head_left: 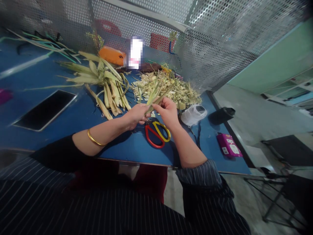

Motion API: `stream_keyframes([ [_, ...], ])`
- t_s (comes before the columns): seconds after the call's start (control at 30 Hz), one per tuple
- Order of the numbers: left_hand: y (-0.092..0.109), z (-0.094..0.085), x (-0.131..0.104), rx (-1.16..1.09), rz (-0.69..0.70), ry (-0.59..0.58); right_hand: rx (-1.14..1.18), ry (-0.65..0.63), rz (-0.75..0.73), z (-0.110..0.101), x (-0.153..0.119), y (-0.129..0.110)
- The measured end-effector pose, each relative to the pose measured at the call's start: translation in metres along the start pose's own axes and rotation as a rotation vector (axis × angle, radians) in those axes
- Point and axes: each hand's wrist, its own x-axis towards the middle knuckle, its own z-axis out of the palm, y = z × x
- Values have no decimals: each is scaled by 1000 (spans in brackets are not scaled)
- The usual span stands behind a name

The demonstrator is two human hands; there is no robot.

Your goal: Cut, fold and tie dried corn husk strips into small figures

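Note:
Both hands meet over the blue table (117, 140), in front of a heap of husk scraps. My left hand (140, 115) is closed around the lower end of some narrow green corn husk strips (156, 92), which fan upward and away. On the right side, my right hand (167, 111) pinches the same strips between thumb and fingers. Just below the hands lie scissors (158, 134) with one red and one yellow handle; their blades are mostly hidden. A bundle of larger dried corn husks (107, 78) rests to the left of my hands.
Husk scraps (188, 93) are piled at the back. A white thread spool (194, 115), a black cylinder (222, 115) and a purple tissue pack (229, 145) sit at right. A dark phone or tablet (46, 109) lies left. An orange packet (112, 55) stands by the perforated metal screen (137, 19).

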Motion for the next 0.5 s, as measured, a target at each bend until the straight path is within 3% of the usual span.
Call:
stream_keyframes([
  [0.3,4,3,-5,223,112,25,123,47,69,-2,2,-3],
  [0.4,0,1,-1,344,240,80,211,-53,159,-3,1,-4],
  [0.5,-5,-3,3,495,303,53,303,-175,233,-4,-1,-6],
])
